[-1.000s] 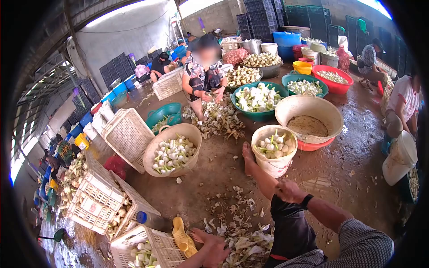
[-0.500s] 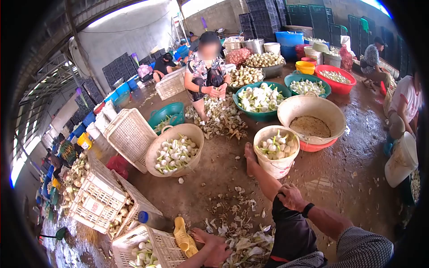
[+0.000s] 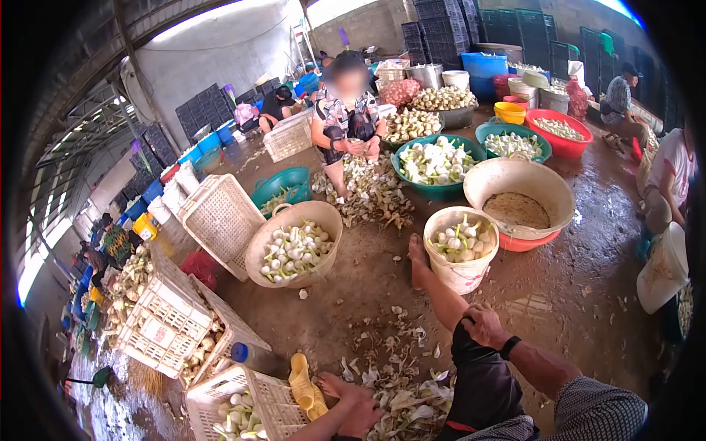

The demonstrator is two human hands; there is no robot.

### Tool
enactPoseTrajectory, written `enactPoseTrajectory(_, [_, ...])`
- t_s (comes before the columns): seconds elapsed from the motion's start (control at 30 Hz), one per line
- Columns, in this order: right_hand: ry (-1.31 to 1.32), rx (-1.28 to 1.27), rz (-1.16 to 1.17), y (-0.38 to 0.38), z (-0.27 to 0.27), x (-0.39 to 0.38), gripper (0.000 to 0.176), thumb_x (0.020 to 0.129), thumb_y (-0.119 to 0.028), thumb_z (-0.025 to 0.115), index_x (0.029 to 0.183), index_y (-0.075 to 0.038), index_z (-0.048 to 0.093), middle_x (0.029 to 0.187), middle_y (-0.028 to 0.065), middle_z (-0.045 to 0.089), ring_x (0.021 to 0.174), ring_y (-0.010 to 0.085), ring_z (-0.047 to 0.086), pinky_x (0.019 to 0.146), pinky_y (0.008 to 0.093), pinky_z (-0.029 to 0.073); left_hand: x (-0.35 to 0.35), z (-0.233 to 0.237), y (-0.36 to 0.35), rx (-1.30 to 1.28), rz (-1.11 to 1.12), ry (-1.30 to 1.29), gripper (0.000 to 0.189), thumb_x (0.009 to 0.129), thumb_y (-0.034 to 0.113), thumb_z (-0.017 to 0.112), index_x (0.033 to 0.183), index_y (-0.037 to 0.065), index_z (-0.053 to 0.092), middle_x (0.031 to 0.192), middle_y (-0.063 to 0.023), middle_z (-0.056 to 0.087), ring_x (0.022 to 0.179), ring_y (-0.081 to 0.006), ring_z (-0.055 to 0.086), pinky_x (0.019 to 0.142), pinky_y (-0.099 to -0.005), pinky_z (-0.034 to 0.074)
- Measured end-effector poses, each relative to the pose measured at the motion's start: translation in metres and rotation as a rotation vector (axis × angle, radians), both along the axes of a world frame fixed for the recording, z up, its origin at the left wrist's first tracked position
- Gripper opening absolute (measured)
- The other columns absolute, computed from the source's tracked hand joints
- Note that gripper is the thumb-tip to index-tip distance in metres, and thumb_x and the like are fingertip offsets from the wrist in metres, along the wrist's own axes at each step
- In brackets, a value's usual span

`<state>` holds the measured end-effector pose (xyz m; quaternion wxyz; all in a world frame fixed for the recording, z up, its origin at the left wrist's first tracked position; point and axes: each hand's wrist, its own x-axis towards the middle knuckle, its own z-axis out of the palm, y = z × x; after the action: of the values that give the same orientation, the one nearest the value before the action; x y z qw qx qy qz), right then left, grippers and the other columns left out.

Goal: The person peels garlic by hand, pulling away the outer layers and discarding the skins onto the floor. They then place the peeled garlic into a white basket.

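Note:
My right hand [image 3: 483, 324] lies on my right knee, its fingers curled over the rolled dark trouser leg [image 3: 478, 375]. Low in the view, my left hand [image 3: 359, 413] hangs by my left foot [image 3: 334, 385], above a litter of garlic skins [image 3: 412, 397]; its fingers are partly hidden and I cannot make out anything in them. To its left are a yellow slipper [image 3: 300, 381] and a white crate [image 3: 276, 404] with trimmed garlic bulbs [image 3: 239, 417]. Beyond my right foot [image 3: 419, 268] stands a white bucket [image 3: 463, 275] of peeled garlic.
A beige basin [image 3: 254, 250] of garlic stands ahead, a larger basin [image 3: 548, 184] sits at the right, and a green tub [image 3: 430, 191] of garlic lies behind. A co-worker [image 3: 346, 117] crouches by a skin heap [image 3: 368, 195]. Stacked crates [image 3: 165, 323] with garlic and a blue-capped bottle [image 3: 254, 356] are left.
The whole scene has shifted slightly right and down in the view as the head turned. My hands keep the same places on the knee and by the foot.

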<state>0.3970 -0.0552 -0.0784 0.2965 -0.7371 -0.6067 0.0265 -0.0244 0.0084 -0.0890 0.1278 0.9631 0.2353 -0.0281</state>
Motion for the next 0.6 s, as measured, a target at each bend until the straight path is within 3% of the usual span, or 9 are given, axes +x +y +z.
enactPoseTrajectory(0.07, [0.022, -0.019, -0.012, -0.002, 0.009, -0.003, 0.017, 0.080, -0.020, 0.063, 0.089, -0.009, 0.071, 0.098, 0.0074, 0.068, 0.100, 0.0261, 0.059, 0.091, 0.0382, 0.043, 0.001, -0.002, -0.001, 0.050, 0.030, 0.012, 0.033, 0.079, 0.032, 0.066, 0.090, 0.001, 0.064, 0.091, -0.0169, 0.064, 0.086, -0.0326, 0.062, 0.077, -0.0436, 0.050])
enactPoseTrajectory(0.13, [-0.014, -0.029, 0.036, -0.004, 0.022, -0.006, 0.017, 0.080, -0.019, 0.062, 0.089, -0.007, 0.070, 0.097, 0.0088, 0.067, 0.099, 0.0275, 0.059, 0.090, 0.0390, 0.043, -0.002, -0.022, 0.001, 0.118, 0.081, -0.069, 0.025, 0.080, 0.029, 0.065, 0.091, 0.007, 0.069, 0.092, -0.0151, 0.064, 0.086, -0.0345, 0.064, 0.078, -0.0466, 0.051])
enactPoseTrajectory(0.2, [0.015, 0.012, 0.019, -0.003, 0.014, -0.006, 0.015, 0.080, -0.018, 0.062, 0.086, -0.007, 0.069, 0.095, 0.0089, 0.067, 0.097, 0.0286, 0.059, 0.089, 0.0393, 0.043, -0.003, -0.025, -0.002, -0.185, 0.267, -0.086, 0.032, 0.079, 0.031, 0.066, 0.090, 0.001, 0.068, 0.094, -0.0198, 0.066, 0.090, -0.0385, 0.062, 0.081, -0.0484, 0.050])
enactPoseTrajectory(0.4, [0.030, 0.054, 0.030, 0.001, 0.008, -0.001, 0.013, 0.078, -0.015, 0.064, 0.087, -0.006, 0.067, 0.094, 0.0100, 0.065, 0.094, 0.0310, 0.058, 0.086, 0.0398, 0.044, 0.000, -0.025, -0.006, -0.282, 0.344, -0.099, 0.030, 0.078, 0.028, 0.066, 0.088, -0.001, 0.067, 0.088, -0.0223, 0.066, 0.085, -0.0388, 0.064, 0.078, -0.0469, 0.050])
enactPoseTrajectory(0.5, [0.051, 0.064, 0.019, -0.001, 0.015, -0.002, 0.015, 0.078, -0.014, 0.065, 0.090, -0.005, 0.067, 0.097, 0.0106, 0.065, 0.094, 0.0321, 0.058, 0.085, 0.0396, 0.045, 0.005, -0.005, -0.007, -0.489, 0.461, -0.141, 0.028, 0.078, 0.025, 0.064, 0.088, -0.001, 0.066, 0.084, -0.0230, 0.066, 0.080, -0.0387, 0.064, 0.074, -0.0451, 0.051])
enactPoseTrajectory(0.6, [0.053, 0.081, 0.003, -0.002, 0.019, -0.001, 0.017, 0.078, -0.013, 0.064, 0.092, -0.004, 0.067, 0.102, 0.0116, 0.066, 0.098, 0.0331, 0.058, 0.088, 0.0399, 0.045, 0.007, 0.011, -0.008, -0.500, 0.498, -0.158, 0.032, 0.083, 0.023, 0.066, 0.103, -0.002, 0.066, 0.089, -0.0237, 0.067, 0.081, -0.0350, 0.067, 0.074, -0.0413, 0.052])
